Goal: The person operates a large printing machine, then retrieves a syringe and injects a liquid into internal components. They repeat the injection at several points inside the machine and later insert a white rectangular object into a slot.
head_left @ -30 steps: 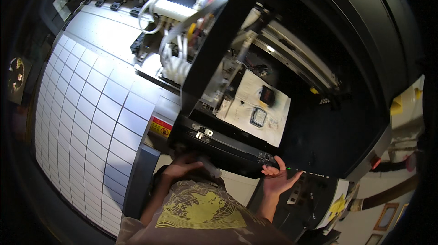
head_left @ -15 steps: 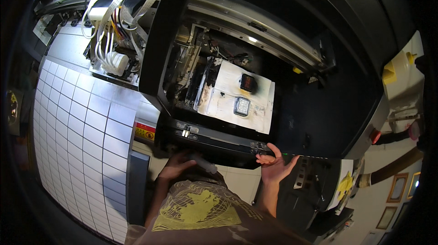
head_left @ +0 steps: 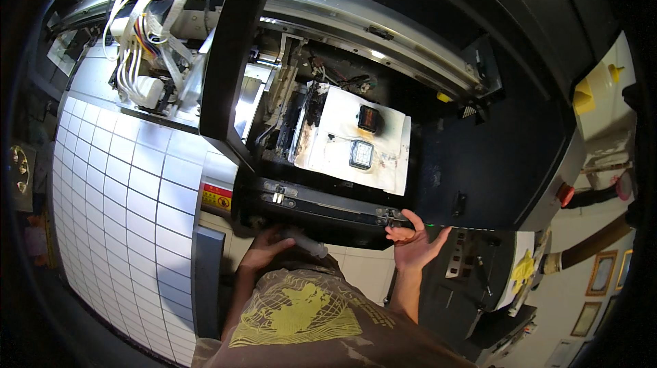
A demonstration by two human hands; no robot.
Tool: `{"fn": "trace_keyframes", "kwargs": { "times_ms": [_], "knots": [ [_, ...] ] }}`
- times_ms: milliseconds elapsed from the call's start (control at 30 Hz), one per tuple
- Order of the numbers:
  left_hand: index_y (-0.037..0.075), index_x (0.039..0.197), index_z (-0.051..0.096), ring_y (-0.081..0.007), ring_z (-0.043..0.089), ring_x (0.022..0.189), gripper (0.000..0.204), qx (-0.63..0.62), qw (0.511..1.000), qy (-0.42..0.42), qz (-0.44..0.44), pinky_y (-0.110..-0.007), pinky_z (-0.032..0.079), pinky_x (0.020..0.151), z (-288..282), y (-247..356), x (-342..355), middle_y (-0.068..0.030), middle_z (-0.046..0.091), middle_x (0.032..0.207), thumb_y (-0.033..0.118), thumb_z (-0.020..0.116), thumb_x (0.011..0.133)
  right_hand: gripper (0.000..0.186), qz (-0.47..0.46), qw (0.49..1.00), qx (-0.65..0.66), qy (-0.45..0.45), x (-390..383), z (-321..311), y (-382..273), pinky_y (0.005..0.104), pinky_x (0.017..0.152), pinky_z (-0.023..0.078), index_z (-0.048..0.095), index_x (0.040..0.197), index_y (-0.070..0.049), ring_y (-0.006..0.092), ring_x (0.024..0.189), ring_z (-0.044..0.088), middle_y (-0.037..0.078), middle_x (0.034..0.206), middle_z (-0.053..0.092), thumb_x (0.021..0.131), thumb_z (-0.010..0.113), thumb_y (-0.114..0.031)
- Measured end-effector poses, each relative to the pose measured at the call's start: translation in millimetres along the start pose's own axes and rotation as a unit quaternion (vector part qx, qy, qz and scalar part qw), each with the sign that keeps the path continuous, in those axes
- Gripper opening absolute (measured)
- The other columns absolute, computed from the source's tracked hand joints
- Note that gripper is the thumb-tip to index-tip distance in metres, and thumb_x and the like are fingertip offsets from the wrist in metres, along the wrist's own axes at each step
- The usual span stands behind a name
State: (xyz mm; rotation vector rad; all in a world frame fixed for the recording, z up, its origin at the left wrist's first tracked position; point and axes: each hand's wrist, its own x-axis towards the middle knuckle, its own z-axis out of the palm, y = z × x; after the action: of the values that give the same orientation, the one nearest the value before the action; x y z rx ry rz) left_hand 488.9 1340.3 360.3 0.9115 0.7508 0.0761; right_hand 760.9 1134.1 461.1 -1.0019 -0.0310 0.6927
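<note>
While both hands keep almost the same places they had half a second ago in the head view, the carriage point(head_left: 145, 91) with its white ribbon cables point(head_left: 126, 56) now sits farther left over the gridded bed point(head_left: 102, 183), away from the dark post point(head_left: 226, 60). A bright metal part point(head_left: 250, 97) now shows just right of that post. Neither hand is near the carriage, so I judge that the machine is moving it and that, for the work in hand, the hands are not what shifts it.

The left hand point(head_left: 265, 253), below the left end of the front rail point(head_left: 328, 208), is closed around a clear plastic tube point(head_left: 313, 247), whose far end points toward the lower right. The right hand point(head_left: 415, 251) is at the rail's right end, beside a metal catch point(head_left: 389, 216) and a green light point(head_left: 431, 225). Its grip is wide, the fingers bent and the thumb spread well apart, with nothing seen inside; whether the fingertips press anything, I cannot tell.

Behind the rail, a stained white sheet point(head_left: 325, 128) lies in place as before. The dark block point(head_left: 367, 119) rests near its upper edge, and the pale block point(head_left: 361, 154) lies closer to the lower edge, apart from it.
</note>
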Motion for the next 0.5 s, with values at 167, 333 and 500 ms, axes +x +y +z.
{"fn": "trace_keyframes", "kwargs": {
  "times_ms": [167,333,500],
  "knots": [
    [0.004,0.142,0.052,-0.0207,0.059,0.122,0.056,0.023,1.000,-0.016,0.007,-0.034,0.045,0.106,0.4,5.3,-1.1,-0.0105,0.064,0.133,0.017,0.075,0.092,0.114,0.000,1.000,-0.013,0.012,-0.4,2.0,-1.0,0.0421,0.072,0.062,0.061,0.122,0.013,0.0378,0.071,0.073,0.027,0.081,0.073,0.089,0.015,-0.085],
    [0.004,0.142,0.052,-0.0201,0.058,0.123,0.055,-0.001,1.000,-0.021,0.009,-0.034,0.045,0.107,1.2,5.9,-0.6,-0.0103,0.064,0.133,0.015,0.074,0.093,0.114,0.003,1.000,-0.019,0.018,-0.5,3.1,-1.6,0.0417,0.072,0.062,0.063,0.121,0.013,0.0374,0.071,0.073,0.027,0.080,0.073,0.089,0.015,-0.086],
    [0.004,0.143,0.051,-0.0189,0.059,0.122,0.055,-0.005,1.000,-0.007,-0.012,-0.034,0.046,0.108,2.0,6.7,-2.0,-0.0100,0.064,0.133,0.012,0.073,0.093,0.113,-0.003,1.000,-0.023,0.012,-0.3,2.7,-1.1,0.0416,0.072,0.062,0.063,0.120,0.013,0.0368,0.072,0.073,0.026,0.081,0.073,0.089,0.016,-0.085]
  ]
}}
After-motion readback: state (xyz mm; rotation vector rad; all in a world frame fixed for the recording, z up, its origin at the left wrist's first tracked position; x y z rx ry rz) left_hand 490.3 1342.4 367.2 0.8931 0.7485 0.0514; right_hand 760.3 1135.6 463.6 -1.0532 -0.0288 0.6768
